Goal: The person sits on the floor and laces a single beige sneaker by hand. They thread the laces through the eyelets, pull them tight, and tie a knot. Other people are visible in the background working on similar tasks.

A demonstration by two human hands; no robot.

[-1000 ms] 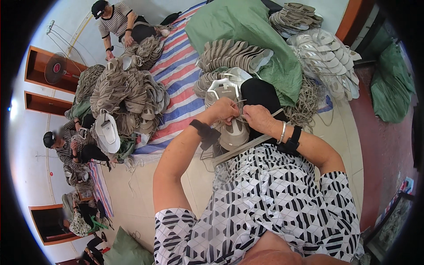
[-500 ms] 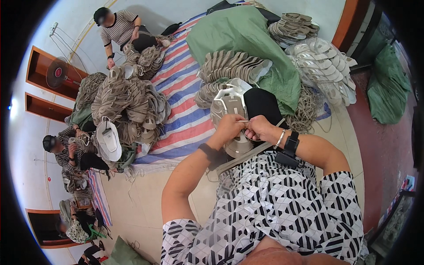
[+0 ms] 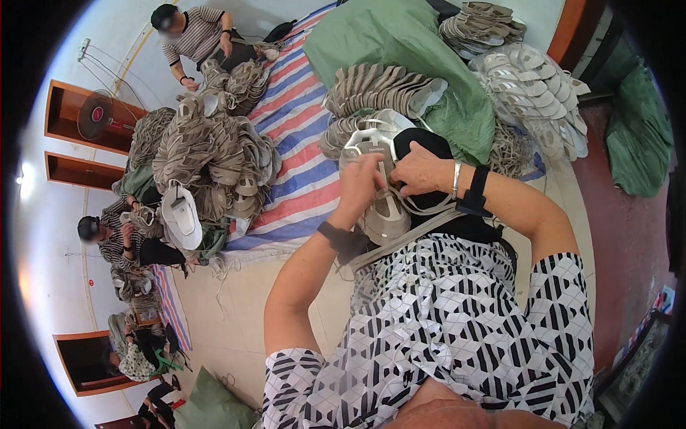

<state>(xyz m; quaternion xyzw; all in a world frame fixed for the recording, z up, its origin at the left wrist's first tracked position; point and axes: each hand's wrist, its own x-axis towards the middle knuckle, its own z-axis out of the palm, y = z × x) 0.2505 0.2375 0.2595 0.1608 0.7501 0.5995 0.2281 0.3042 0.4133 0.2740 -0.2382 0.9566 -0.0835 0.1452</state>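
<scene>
A beige shoe upper point(image 3: 386, 223) with white trim and a white lining lies in front of my body, its toe toward me. Over its left side is my left hand point(image 3: 361, 180), fingers bent toward the eyelets; what lies between them is too small to make out. My right hand point(image 3: 425, 171) pinches a beige shoelace point(image 3: 427, 210) at the upper's right side, and the lace loops out below the fingers. Just behind the right hand sits a black padded piece point(image 3: 421, 140), partly covered by it.
Stacked shoe uppers point(image 3: 386, 91) and a green sack point(image 3: 379, 36) lie beyond my hands. A pale pile of uppers point(image 3: 532, 100) stands at right. Left, a large heap of uppers point(image 3: 204, 143) rests on a striped sheet point(image 3: 296, 150). Other people sit along the left wall near a fan point(image 3: 95, 118).
My hands, together at the lace before, have moved apart: the left up and leftward, the right up and slightly right. The view has shifted a little.
</scene>
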